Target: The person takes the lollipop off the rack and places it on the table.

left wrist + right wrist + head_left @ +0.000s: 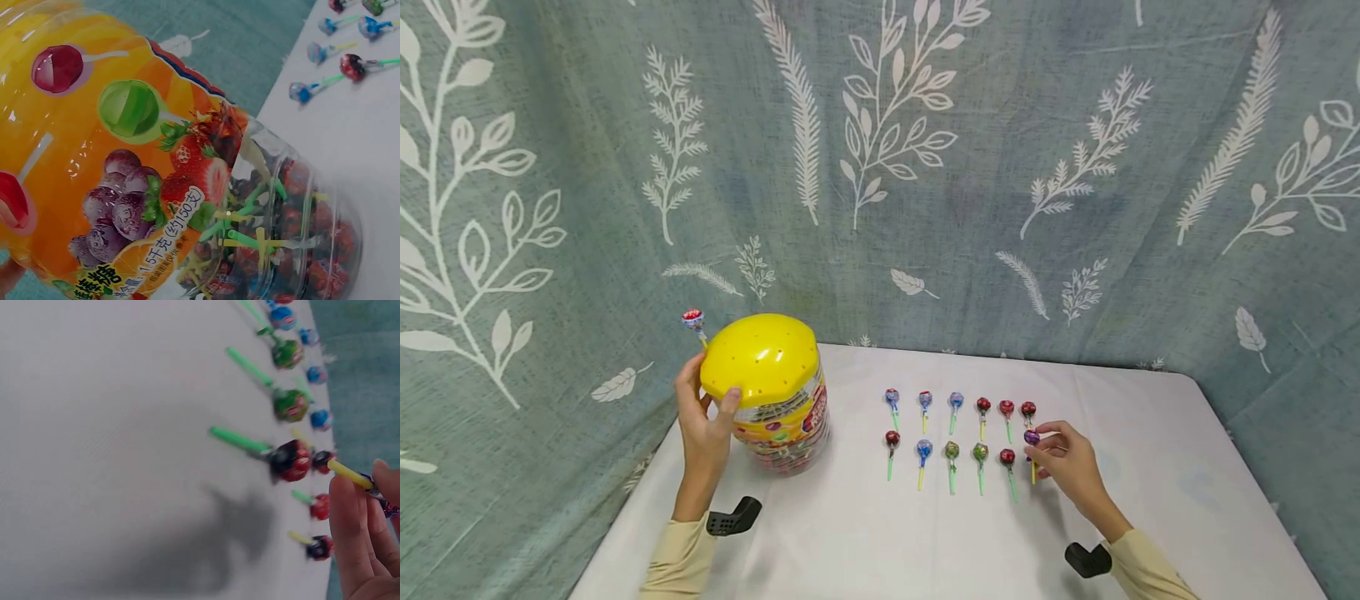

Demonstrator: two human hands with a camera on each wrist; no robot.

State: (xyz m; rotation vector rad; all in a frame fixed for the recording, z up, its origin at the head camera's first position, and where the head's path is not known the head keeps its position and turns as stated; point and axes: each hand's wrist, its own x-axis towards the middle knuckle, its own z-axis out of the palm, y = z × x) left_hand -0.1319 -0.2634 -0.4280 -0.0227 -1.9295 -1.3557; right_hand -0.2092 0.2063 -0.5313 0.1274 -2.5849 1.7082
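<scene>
My left hand [703,429] grips the yellow lid [763,354] of a clear plastic candy jar [786,446], which tilts on the table's left side. Wrapped lollipops with green and yellow sticks show through its wall in the left wrist view. A red-and-blue lollipop [693,320] sticks up beside the lid at my left fingers; where its yellow stick ends is hidden. With thumb and fingertips my right hand [1071,467] pinches a purple lollipop [1032,437], its yellow stick [350,474] pointing down. It is held above the table at the right end of the front row.
Two rows of lollipops lie on the white tablecloth [880,542], including a blue one [923,448], a green one [981,452] and a dark red one [1007,457] near my right hand. A grey-green leaf-patterned curtain [940,250] hangs behind the table.
</scene>
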